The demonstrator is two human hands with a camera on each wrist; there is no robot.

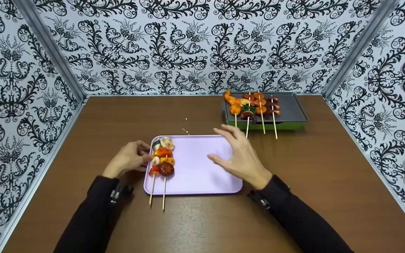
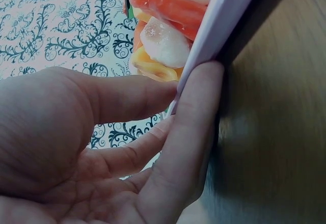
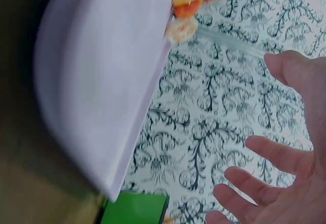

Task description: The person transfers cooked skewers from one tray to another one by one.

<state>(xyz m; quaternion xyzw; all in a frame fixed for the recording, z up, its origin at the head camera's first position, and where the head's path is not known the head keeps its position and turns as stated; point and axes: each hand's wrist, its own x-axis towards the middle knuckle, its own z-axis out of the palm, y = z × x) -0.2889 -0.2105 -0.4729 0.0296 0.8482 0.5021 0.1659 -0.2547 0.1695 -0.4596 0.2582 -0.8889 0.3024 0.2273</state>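
A light purple tray [image 1: 195,165] lies on the brown wood-grain surface [image 1: 202,225], in front of the person. The left hand [image 1: 128,160] is at its left edge, and the left wrist view shows the rim pinched there — thumb on the upper side, a finger tucked against the underside. The right hand [image 1: 243,158] is above the tray's right side with its fingers spread wide and the thumb well apart from them, holding nothing; in the right wrist view it is apart from the tray.

Two kebab skewers lie side by side along the tray's left end, their bare sticks reaching over the near rim. The left skewer [image 1: 155,171] carries red, white and yellow pieces; the right skewer [image 1: 167,169] has a dark, scored mushroom cap lowest, with yellow, orange-red and pale pieces beyond it.

Farther back to the right stands a grill [image 1: 288,105], a dark grey plate on a green base. Four more skewers [image 1: 261,109] lie on its left part, sticks jutting over the near edge — orange, green and dark brown pieces among them. A few pale crumbs [image 1: 185,131] dot the surface just behind the tray. Black-and-white scrolled wallpaper [image 1: 192,42] covers the walls around.
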